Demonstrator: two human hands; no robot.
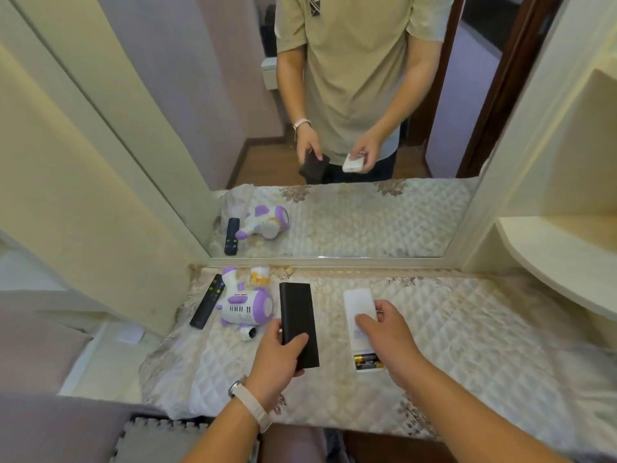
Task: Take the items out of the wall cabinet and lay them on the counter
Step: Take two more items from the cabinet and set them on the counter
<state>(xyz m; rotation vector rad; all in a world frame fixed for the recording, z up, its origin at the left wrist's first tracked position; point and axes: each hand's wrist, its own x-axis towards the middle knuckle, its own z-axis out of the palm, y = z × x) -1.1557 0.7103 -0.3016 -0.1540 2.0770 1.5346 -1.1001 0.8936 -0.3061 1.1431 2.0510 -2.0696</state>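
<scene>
Big mirror (187,105) fills the wall beyond both sets of fingertips. It reflects a person in a beige tee, both hands w/ the same two items. Under the hands is the quilt-covered counter (467,329), pale diamond stitching w/ floral trim along the border. A rounded cream shelf (551,259) sits well off to the right of the R fingers, higher than the counter.

L hand (277,359): digits curled round the near half of a black slab (297,309), one digit across its top face, others hooked on its left edge. The slab runs lengthwise away from the palm, far end toward the mirror.

R hand (389,332): fingers bent over the middle of a white remote (357,300), gripping it by the long edges. Its far end sticks out past the fingertips, its near end out below the heel of the hand.

Slab & remote are side by side, apart, approx parallel. Can't tell if either touches the quilt or is held just above it.

Left of the L fingers, on the quilt, a purple-and-white toy (245,304) lies on its side, near the slab's left edge. Further left is a black remote (207,305) w/ coloured buttons, lying diagonal. Beyond the toy, by the mirror frame, a small white-yellow pot (260,275) stands upright.

At the white remote's near end the battery bay is uncovered, w/ black-gold batteries (367,359) showing. There is a pale watch strap (255,409) on the L wrist.
</scene>
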